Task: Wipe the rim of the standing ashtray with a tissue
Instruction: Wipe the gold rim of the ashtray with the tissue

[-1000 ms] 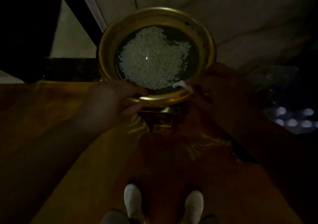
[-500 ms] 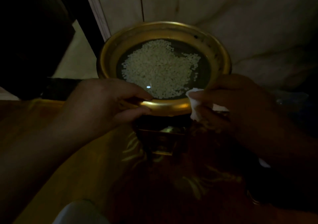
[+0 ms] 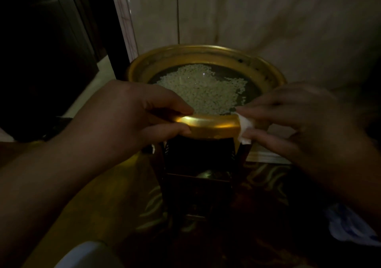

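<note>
The standing ashtray has a round gold bowl with a broad rim point(image 3: 216, 124), holding several small white pebbles point(image 3: 204, 90), on a dark square stand point(image 3: 198, 171). My left hand point(image 3: 132, 113) grips the near rim from the left, thumb on top and fingers under. My right hand point(image 3: 299, 119) pinches a white tissue point(image 3: 245, 126) folded over the near rim at the right, thumb and fingers on either side. A stretch of bare rim lies between the two hands. The light is dim.
A pale marble wall point(image 3: 247, 20) stands right behind the ashtray, with a dark doorway point(image 3: 41, 51) to the left. Patterned carpet point(image 3: 156, 206) covers the floor. A bluish-white object point(image 3: 350, 226) lies low at the right.
The view has dropped lower and closer to the ashtray. My right hand now has the tissue wrapped over the near rim; a second ago it held it at the inner edge. My left hand keeps its grip.
</note>
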